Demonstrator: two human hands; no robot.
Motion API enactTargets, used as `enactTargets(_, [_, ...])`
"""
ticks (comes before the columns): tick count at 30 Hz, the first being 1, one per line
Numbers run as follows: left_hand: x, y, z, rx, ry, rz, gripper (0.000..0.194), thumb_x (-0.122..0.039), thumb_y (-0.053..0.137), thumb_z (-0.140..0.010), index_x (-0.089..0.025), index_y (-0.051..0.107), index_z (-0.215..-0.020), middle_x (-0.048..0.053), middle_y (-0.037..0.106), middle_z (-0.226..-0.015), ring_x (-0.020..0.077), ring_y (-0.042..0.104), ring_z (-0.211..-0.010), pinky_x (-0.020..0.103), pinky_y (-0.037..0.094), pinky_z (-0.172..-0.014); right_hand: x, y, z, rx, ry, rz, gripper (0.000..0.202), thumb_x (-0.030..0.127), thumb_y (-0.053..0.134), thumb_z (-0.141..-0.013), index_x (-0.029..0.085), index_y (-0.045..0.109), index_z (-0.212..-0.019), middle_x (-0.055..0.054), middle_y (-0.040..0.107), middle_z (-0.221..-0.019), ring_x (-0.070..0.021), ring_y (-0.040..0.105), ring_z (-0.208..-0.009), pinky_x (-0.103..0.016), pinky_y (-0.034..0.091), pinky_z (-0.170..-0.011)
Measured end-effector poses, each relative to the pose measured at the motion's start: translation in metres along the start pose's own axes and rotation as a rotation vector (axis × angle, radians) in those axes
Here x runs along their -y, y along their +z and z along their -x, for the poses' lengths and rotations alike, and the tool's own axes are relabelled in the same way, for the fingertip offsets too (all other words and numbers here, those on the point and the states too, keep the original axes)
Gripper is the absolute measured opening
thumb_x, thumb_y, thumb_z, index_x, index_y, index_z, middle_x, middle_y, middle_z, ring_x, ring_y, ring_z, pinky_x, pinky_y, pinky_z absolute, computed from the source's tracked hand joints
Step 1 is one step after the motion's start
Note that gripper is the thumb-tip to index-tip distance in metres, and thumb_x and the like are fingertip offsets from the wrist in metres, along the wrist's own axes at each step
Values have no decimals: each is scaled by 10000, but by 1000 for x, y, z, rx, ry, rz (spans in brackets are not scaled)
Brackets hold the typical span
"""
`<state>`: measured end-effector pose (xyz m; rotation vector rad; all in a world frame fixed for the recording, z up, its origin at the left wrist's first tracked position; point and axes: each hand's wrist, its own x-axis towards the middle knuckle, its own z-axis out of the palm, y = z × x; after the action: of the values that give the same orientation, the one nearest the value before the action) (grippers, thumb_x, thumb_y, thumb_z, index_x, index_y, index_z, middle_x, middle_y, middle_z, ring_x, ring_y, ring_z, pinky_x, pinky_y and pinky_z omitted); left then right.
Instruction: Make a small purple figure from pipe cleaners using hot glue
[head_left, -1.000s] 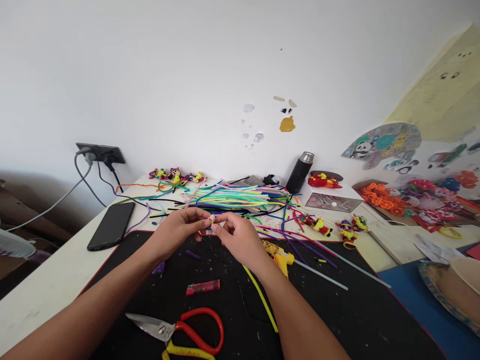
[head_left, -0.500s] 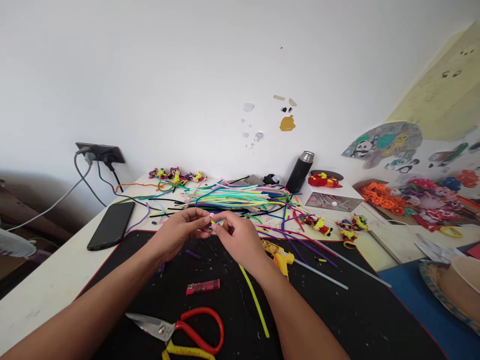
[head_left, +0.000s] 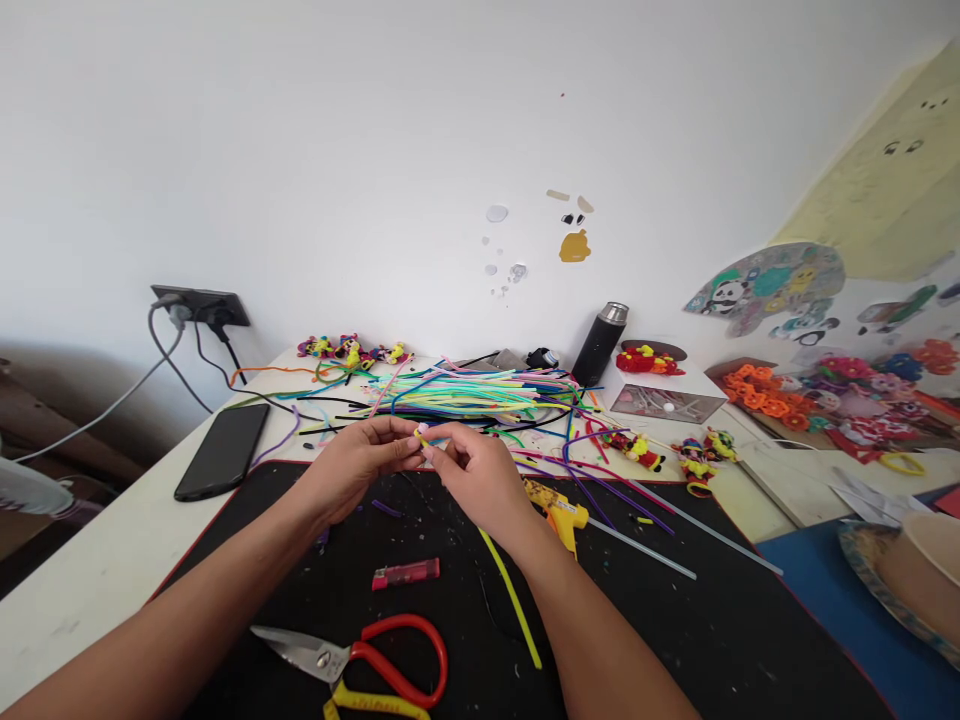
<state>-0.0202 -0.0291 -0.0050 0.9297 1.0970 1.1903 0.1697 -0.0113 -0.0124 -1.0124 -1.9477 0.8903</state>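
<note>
Above the black mat (head_left: 637, 620), my left hand (head_left: 367, 458) and my right hand (head_left: 480, 480) meet with their fingertips almost touching. My left thumb and forefinger pinch a small figure piece of yellow and pale pink pipe cleaner (head_left: 421, 432). The right fingertips close on its yellow part from the other side. Most of the piece is hidden by the fingers. A long yellow pipe cleaner (head_left: 511, 595) shows from under my right hand and runs down toward me; whether it joins the held piece is hidden.
Red-and-yellow scissors (head_left: 405, 650), a pink lighter (head_left: 406, 573) and a yellow glue gun (head_left: 559, 510) lie on the mat. Behind are a heap of coloured pipe cleaners (head_left: 480, 392) and a black flask (head_left: 598, 350). A phone (head_left: 223, 452) lies left; small figures (head_left: 696, 462) sit right.
The fingers have shifted slightly around the small piece, turning it so more yellow shows. The free end of the long yellow pipe cleaner has moved a little up and right.
</note>
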Motion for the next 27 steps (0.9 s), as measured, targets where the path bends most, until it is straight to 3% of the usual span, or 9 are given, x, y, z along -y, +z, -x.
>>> enactTargets(10, [1, 1, 0, -38, 58, -88, 434, -470, 1002, -562, -193, 799, -826, 35, 759, -815, 202, 728, -733, 331, 642, -760, 4, 0, 1, 13, 9, 33, 200, 252, 653, -958, 257, 762, -1126, 73, 561, -608, -124, 493, -538, -250, 306, -559])
enactTargets(27, [2, -2, -3, -21, 17, -112, 404, -430, 980, -588, -185, 786, -845, 59, 773, -843, 214, 730, -741, 319, 620, -739, 3, 0, 1, -42, 8, 178, 136, 278, 657, -976, 213, 764, -1030, 29, 658, -660, -147, 551, -570, -268, 318, -582])
